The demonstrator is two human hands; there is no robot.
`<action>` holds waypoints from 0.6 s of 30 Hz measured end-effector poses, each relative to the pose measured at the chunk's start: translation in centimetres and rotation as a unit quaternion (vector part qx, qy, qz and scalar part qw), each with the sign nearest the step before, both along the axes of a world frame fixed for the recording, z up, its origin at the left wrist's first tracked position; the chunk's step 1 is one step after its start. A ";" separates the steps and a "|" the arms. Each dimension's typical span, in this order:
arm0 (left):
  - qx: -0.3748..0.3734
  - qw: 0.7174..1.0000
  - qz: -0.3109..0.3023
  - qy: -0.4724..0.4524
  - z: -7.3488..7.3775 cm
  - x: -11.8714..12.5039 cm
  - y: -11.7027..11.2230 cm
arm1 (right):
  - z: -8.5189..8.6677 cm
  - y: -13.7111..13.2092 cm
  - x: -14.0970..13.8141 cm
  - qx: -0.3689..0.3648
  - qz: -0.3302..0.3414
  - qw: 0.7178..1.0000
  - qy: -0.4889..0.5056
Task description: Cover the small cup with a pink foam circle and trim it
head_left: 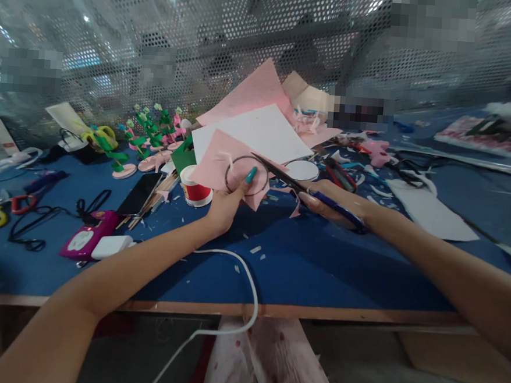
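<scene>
My left hand [228, 208] pinches a piece of pink felt or foam sheet [214, 159] with a dark circle drawn on it; its thumb lies inside the circle. In my right hand [331, 202] is a pair of scissors [339, 208] with dark blue handles. Their dark blades point left and reach the upper right of the circle, at the edge of the pink sheet. A thin pink offcut [297, 207] hangs just below the blades. Behind my hands lie a white sheet [255, 130] and a larger pink sheet [249, 92].
Small green and pink plant-like crafts [155, 129] on round pink bases stand at the left. A red and white tub [196, 192], a phone [139, 194], a magenta power socket [90, 235] and a white cable [250, 273] lie nearer. A pink glue gun [376, 152] lies right.
</scene>
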State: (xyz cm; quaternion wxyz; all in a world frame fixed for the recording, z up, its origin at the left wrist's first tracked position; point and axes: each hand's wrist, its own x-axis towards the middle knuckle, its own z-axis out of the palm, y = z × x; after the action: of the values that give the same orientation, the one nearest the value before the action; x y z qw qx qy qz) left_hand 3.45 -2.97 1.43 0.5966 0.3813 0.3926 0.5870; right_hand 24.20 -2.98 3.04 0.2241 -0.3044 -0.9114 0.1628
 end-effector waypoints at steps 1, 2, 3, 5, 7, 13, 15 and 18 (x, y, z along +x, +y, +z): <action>0.000 1.000 0.002 0.001 0.0 0.0 0.0 | -0.1 0.1 0.0 0.003 0.010 1.000 -0.004; 0.000 1.000 0.002 0.000 0.0 0.0 0.0 | -0.1 0.3 0.0 0.006 0.016 1.000 -0.006; 0.001 1.000 -0.002 -0.003 0.0 0.0 0.0 | -0.1 0.3 0.1 0.008 0.017 1.000 -0.005; 0.008 1.000 -0.011 -0.013 0.0 0.0 0.0 | -0.2 0.4 0.1 0.012 0.012 1.000 0.001; 0.016 0.999 -0.018 -0.021 0.0 0.0 -0.1 | -0.1 0.2 0.1 0.014 0.009 1.000 0.003; 0.033 0.999 -0.030 -0.026 -0.4 -0.2 0.2 | 0.0 -0.7 -0.5 -0.040 -0.051 0.998 0.028; 0.038 0.999 -0.027 -0.027 -0.5 -0.2 0.3 | 0.0 -0.8 -0.7 -0.042 -0.064 0.997 0.027; 0.041 0.998 -0.019 -0.033 -0.4 -0.1 0.3 | 0.0 -0.9 -0.9 -0.023 -0.084 0.996 0.019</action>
State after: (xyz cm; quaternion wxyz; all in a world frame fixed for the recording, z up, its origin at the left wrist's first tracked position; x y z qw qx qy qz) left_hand 3.34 -2.62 0.98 0.6045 0.3933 0.3405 0.6033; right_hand 23.34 -3.85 3.08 0.2471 -0.3821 -0.8740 0.1704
